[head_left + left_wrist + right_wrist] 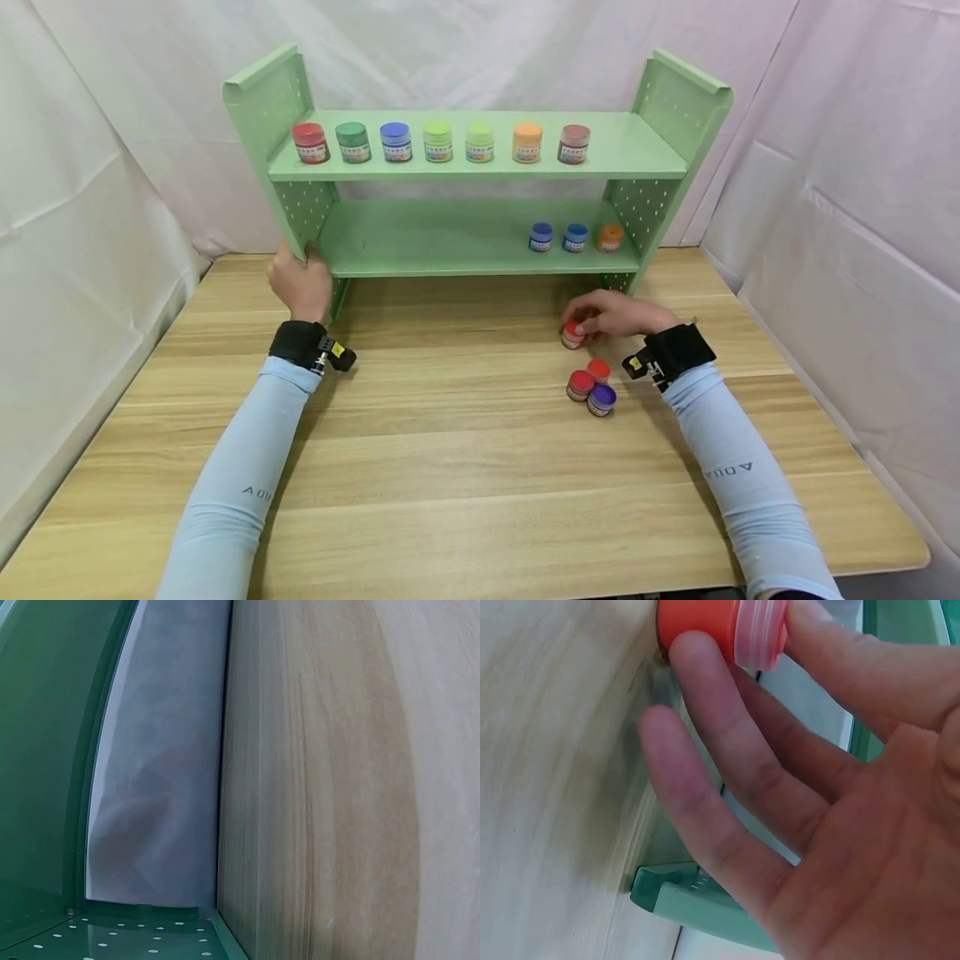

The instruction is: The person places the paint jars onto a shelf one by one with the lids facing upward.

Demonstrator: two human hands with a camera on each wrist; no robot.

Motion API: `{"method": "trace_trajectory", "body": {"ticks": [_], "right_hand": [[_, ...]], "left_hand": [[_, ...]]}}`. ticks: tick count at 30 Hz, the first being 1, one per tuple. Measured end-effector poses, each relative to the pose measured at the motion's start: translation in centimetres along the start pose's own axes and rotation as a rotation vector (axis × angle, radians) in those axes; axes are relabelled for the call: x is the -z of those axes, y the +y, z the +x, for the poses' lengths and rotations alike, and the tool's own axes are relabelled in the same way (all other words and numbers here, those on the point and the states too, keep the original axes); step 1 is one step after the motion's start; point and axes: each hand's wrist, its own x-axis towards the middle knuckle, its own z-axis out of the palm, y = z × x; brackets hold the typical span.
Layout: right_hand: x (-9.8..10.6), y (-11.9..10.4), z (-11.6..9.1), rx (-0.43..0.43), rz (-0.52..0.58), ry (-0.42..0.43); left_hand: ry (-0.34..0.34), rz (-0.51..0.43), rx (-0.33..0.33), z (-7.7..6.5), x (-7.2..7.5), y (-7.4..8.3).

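Observation:
My right hand pinches a small red-lidded paint jar between thumb and fingers, low over the table in front of the shelf's right end. In the right wrist view, the thumb is at the jar's lid and fingertips touch its side. My left hand grips the left side panel of the green two-tier shelf, near the lower board. The left wrist view does not show this hand. Closer to me, two red-lidded jars and a purple-lidded jar stand together on the table.
Several larger paint jars line the upper board. At the right of the lower board stand two blue-lidded jars and an orange jar. The wooden table is bounded by white cloth behind and at both sides.

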Motion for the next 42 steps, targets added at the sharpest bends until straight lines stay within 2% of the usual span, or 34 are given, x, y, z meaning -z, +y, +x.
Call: {"method": "trace_trajectory", "body": {"ticks": [7,10,13,17,20,23,42], "right_hand": [[0.2,-0.2,0.0,0.018,0.067,-0.024],[0.3,-0.3,-0.2,0.018,0.024,-0.005],[0.4,-0.6,-0.3,0.007,-0.067,0.044],[0.3,-1.1,-0.4,-0.051,-0.194,0.105],[0.1,-1.4,-0.3,-0.102,-0.240,0.119],[-0.1,-1.6,-0.2,-0.114,-0.251,0.121],[-0.4,-1.7,-0.1,-0.050,-0.288,0.137]], "left_hand": [[0.010,-0.006,0.005,0.1,0.1,0.1],[0.010,-0.009,0.006,0.0,0.1,0.2],[0.008,-0.008,-0.001,0.0,0.1,0.3],[0.007,-0.005,-0.012,0.1,0.1,0.3],[0.007,-0.001,-0.010,0.1,0.0,0.3],[0.008,0.003,-0.006,0.1,0.1,0.2],[0.017,0.002,-0.013,-0.1,0.0,0.0]]}}
